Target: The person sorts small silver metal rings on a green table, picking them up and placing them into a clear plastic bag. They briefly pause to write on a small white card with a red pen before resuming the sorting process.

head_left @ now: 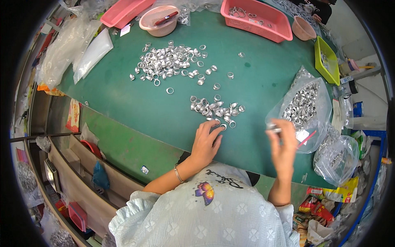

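Observation:
My left hand (205,142) rests on the green tabletop with its fingers apart. Its fingertips touch silver metal rings at the near edge of a small heap of rings (214,108). Raised over the table to the right, my right hand (284,142) pinches silver rings (273,126) between thumb and fingers; it is slightly blurred, and how many it holds I cannot tell. Just beyond it lies an open clear plastic bag (325,103) full of silver rings. A larger heap of rings (164,59) spreads across the far left of the table, with loose ones around it.
Along the far edge stand pink baskets (284,35), a pale pink bowl (150,29) with a red-handled tool, and a green basket (319,64). Another clear bag (339,160) sits at the right edge. Plastic sheets (92,55) lie far left. A person's dark sleeve shows far right.

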A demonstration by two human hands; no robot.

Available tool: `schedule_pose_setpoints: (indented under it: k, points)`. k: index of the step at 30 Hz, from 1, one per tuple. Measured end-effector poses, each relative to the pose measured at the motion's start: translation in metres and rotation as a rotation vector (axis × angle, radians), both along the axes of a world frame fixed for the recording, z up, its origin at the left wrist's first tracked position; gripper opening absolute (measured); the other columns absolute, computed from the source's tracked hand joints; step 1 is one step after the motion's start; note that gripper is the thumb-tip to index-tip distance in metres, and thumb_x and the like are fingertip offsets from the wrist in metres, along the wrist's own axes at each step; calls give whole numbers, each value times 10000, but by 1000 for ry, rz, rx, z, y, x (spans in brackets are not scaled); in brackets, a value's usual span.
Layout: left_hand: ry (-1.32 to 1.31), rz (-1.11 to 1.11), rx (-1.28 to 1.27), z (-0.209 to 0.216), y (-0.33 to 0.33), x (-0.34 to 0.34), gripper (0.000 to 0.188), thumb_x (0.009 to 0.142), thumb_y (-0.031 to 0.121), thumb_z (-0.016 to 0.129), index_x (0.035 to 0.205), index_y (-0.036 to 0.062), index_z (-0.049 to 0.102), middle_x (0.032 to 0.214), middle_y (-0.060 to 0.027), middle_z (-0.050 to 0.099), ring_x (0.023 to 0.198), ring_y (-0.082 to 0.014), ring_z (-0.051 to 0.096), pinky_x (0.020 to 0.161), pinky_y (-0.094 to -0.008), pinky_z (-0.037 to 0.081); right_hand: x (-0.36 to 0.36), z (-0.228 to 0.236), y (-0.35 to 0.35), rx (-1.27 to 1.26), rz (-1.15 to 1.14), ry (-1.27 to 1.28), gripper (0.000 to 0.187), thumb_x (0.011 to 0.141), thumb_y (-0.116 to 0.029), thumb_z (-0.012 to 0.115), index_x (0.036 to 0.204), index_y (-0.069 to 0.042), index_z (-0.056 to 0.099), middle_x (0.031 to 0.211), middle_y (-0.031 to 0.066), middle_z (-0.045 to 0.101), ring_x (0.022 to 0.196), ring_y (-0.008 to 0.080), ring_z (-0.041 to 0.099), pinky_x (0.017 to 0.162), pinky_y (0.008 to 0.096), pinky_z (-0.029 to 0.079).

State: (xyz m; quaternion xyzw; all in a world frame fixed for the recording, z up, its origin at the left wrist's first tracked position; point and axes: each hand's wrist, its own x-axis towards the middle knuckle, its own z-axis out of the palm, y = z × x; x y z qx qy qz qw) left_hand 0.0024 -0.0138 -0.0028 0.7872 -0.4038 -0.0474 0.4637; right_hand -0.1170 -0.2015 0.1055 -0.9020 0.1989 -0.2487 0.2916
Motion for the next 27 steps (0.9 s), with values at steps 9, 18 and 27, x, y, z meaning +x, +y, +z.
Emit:
schedule_pose_setpoints:
  k: [9,18,27]
  points:
    - [-7,-21,-2,1,-5,-3,337,779,-25,705,1103,49,648,1192,-115,569,1054,-302,544,923,-398,457,20,-29,9,-90,130,22,354,819,63,632,1167,11,602,1188,193,571,1063,350,558,941,429,457]
    - [23,-30,24,1,1,-2,323,808,1,685,1124,43,633,1210,-128,548,1119,-316,522,915,-409,435,67,-96,2,8,182,149,365,791,1,684,1134,-6,558,1117,143,585,1016,354,535,873,432,457]
    - [15,-23,3,2,0,-2,323,802,-10,689,1116,46,636,1196,-123,553,1081,-307,532,904,-400,445,48,-96,-3,31,144,98,302,846,37,638,1139,-8,582,1112,162,549,903,388,608,762,438,510]
